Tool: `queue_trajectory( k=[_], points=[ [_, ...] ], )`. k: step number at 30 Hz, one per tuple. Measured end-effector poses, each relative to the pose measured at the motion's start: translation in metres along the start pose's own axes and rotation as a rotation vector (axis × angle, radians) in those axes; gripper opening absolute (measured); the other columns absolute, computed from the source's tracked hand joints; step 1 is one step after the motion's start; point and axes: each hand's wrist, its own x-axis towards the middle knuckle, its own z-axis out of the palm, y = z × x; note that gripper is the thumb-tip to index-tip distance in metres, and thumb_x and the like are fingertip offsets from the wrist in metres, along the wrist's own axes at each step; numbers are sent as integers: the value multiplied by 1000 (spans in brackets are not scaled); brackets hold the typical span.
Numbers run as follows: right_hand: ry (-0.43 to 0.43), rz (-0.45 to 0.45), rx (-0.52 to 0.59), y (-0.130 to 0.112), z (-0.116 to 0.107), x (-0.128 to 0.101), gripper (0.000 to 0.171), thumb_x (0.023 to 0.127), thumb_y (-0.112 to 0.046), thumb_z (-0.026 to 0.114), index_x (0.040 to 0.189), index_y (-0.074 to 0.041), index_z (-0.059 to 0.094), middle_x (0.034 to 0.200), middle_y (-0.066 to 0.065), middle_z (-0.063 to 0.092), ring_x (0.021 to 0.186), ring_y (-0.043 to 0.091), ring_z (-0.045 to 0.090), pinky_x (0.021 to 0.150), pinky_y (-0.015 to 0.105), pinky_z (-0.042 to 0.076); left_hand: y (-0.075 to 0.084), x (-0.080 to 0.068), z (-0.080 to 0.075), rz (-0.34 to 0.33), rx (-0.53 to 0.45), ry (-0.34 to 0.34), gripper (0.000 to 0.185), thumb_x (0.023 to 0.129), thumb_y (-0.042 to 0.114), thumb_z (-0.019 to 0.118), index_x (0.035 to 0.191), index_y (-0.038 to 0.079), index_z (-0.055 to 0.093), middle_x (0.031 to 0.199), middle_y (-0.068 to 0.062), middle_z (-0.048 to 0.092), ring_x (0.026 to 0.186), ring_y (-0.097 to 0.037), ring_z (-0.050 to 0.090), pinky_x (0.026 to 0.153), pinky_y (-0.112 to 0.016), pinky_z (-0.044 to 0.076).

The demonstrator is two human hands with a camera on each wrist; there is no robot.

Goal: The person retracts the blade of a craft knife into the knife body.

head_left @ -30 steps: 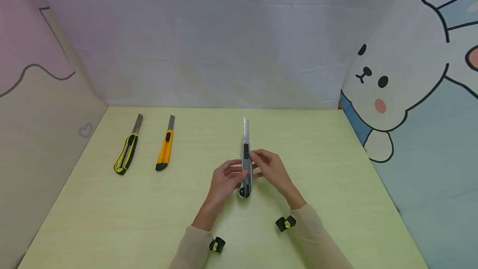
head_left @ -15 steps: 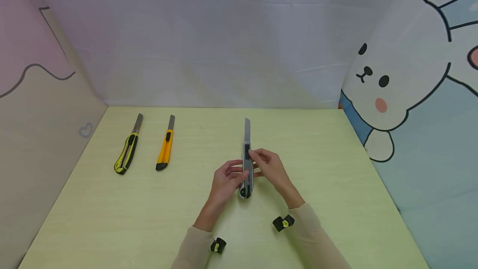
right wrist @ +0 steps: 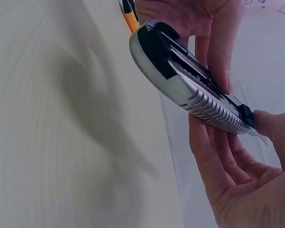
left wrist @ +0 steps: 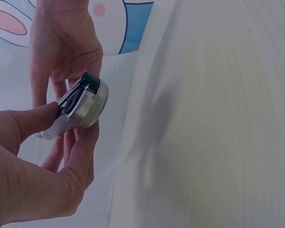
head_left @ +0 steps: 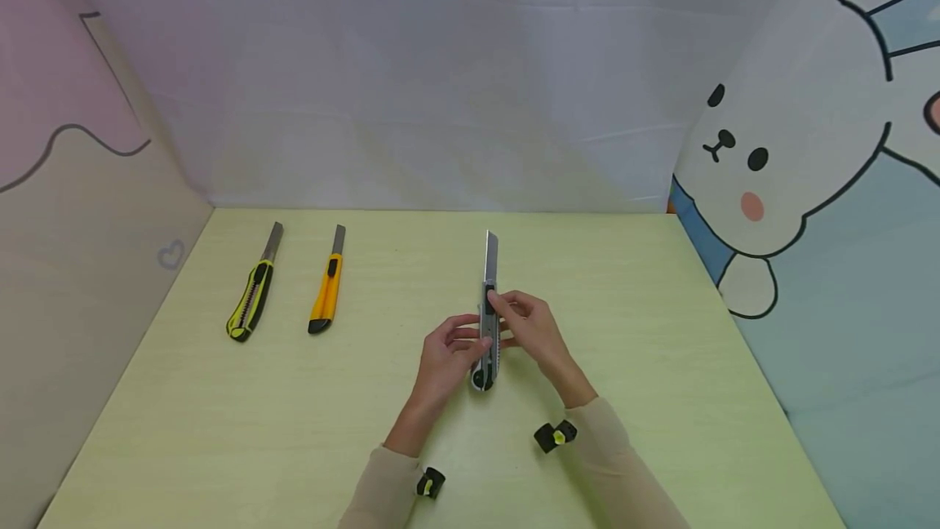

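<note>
A silver utility knife [head_left: 489, 333] with a black slider is held above the table, its long blade [head_left: 490, 255] out and pointing away from me. My left hand [head_left: 448, 353] grips the rear half of its handle, thumb on top and fingers beneath. Further forward, my right hand [head_left: 534, 331] holds it from the other side, the thumb pressed at the slider [right wrist: 246, 114]. The rounded butt of the handle [left wrist: 90, 104] faces the camera in the left wrist view. Both hands' fingers [right wrist: 218, 147] partly hide behind the handle.
To the left on the table [head_left: 294, 423] lie a yellow-green and black utility knife [head_left: 251, 300] and an orange one [head_left: 326, 292], both with blades out. A white sheet [head_left: 441, 88] stands behind the table; a printed rabbit panel [head_left: 793, 186] borders the right.
The silver utility knife has turned slightly, its blade tip shifting a little to the right. The right thumb stays at the slider, and both hands keep their grip.
</note>
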Motion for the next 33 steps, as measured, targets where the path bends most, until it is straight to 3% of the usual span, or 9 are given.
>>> queue_trajectory(
  k=[11, 21, 33],
  points=[
    [25, -1, -9, -2, -1, -1, 37, 100, -39, 68, 112, -4, 73, 98, 10, 75, 83, 20, 71, 69, 35, 62, 1, 2, 0, -23, -21, -16, 36, 97, 12, 73, 131, 4, 65, 114, -16, 69, 95, -21, 68, 74, -30, 56],
    [26, -9, 5, -3, 0, -2, 33, 101, -33, 69, 111, -1, 73, 96, 10, 75, 83, 19, 70, 71, 34, 62, 0, 1, -1, -5, -60, -32, 37, 96, 9, 73, 131, -1, 64, 112, -20, 69, 92, -21, 68, 72, -30, 58],
    [9, -36, 12, -3, -1, -4, 29, 102, -25, 68, 110, 2, 72, 94, 11, 75, 83, 18, 69, 72, 37, 62, 0, 1, 1, -17, -55, -15, 39, 96, 10, 74, 132, -1, 64, 112, -17, 69, 91, -19, 68, 70, -30, 57]
  ],
)
